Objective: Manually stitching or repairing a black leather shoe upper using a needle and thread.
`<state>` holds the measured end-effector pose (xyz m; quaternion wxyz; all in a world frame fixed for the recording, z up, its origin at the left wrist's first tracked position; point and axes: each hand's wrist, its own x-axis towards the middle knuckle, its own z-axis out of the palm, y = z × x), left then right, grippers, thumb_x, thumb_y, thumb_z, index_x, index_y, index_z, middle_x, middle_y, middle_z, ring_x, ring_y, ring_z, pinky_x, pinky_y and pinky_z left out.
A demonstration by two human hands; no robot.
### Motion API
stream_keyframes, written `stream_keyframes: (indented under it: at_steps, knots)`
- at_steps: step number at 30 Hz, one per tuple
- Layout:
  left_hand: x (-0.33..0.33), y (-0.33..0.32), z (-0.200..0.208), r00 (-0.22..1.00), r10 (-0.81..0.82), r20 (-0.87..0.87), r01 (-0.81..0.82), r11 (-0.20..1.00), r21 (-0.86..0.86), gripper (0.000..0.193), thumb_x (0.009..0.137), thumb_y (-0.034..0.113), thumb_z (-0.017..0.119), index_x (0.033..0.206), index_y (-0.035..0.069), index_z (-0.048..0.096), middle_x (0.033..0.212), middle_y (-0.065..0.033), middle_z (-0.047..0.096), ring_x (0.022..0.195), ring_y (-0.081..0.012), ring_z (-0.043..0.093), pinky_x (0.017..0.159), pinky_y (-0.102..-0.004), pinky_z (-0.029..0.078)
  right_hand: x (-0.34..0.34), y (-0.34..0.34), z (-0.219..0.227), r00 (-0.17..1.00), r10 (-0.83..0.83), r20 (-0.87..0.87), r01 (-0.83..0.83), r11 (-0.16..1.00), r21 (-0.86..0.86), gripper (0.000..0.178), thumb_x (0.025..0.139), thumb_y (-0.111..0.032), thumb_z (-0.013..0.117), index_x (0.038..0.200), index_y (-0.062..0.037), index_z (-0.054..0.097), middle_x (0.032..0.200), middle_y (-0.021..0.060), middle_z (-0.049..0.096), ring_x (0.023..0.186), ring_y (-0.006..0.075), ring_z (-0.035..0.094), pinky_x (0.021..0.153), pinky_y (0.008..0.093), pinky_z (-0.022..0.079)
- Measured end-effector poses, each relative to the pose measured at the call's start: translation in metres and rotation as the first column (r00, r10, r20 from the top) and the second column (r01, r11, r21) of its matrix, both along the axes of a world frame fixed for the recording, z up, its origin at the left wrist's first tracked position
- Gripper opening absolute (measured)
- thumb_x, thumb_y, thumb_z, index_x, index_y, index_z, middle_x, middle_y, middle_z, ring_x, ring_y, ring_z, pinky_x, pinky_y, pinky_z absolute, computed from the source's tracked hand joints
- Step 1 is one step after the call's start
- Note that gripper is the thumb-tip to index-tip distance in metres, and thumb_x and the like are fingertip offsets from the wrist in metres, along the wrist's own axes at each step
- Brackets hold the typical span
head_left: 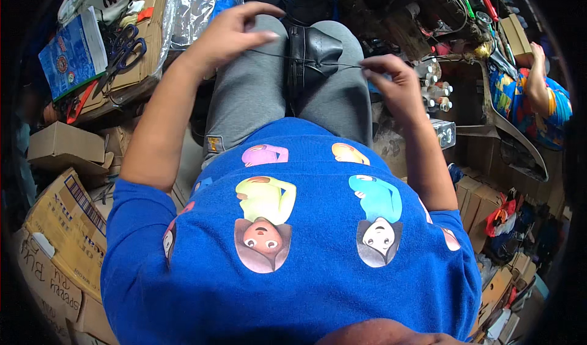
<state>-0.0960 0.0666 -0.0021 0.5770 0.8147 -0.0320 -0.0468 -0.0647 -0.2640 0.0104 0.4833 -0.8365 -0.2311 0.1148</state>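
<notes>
A black leather shoe (322, 44) is wedged between my knees, above the grey trousers. Across it runs a thin dark thread (272, 54), drawn out to both sides. My left hand (241, 32) is raised over the left knee with fingers curled; the thread comes out from under it, and the fingers gripping it are partly hidden. To the right of the shoe, my right hand (391, 79) pinches the other side of the thread between thumb and fingers. Neither hand touches the shoe.
On the left, scissors (125, 48) and a blue booklet (73, 54) lie on cardboard. Cardboard boxes (67, 146) stand below them. Small bottles (437, 91) are grouped on the right. Another person's arm (538, 79) shows at the far right.
</notes>
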Motion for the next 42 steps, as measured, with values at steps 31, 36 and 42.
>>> stream_keyframes:
  at_steps: [31,36,42]
  knots:
    - [0.045,-0.035,-0.014,0.949,-0.308,-0.070,0.316,0.919,0.237,0.054,0.072,0.015,0.079,0.121,0.005,0.060,0.109,-0.0089,0.066,0.100,-0.0166,0.060,0.091,-0.0292,0.046,-0.009,0.028,0.017,0.998,0.064,0.001,-0.062,0.976,-0.209,0.015,0.077,-0.010,0.071,0.091,-0.0053,0.072,0.074,0.0082,0.061,0.067,0.0163,0.061,0.063,0.0283,0.048]
    - [0.046,-0.036,-0.015,0.947,-0.312,-0.073,0.321,0.922,0.216,0.052,0.072,0.014,0.079,0.120,0.006,0.060,0.110,-0.0085,0.065,0.103,-0.0168,0.059,0.093,-0.0289,0.045,-0.008,0.030,0.010,1.000,0.017,-0.005,-0.018,0.993,-0.121,0.015,0.079,-0.010,0.070,0.093,-0.0054,0.072,0.078,0.0081,0.062,0.071,0.0147,0.060,0.065,0.0277,0.047]
    - [0.047,-0.035,-0.017,0.946,-0.314,-0.084,0.325,0.921,0.215,0.052,0.071,0.013,0.079,0.119,0.005,0.060,0.111,-0.0085,0.065,0.104,-0.0170,0.059,0.095,-0.0292,0.043,-0.004,0.037,0.014,0.998,0.063,0.022,-0.057,0.974,-0.220,0.015,0.079,-0.010,0.069,0.093,-0.0062,0.072,0.079,0.0100,0.064,0.073,0.0186,0.063,0.067,0.0299,0.048]
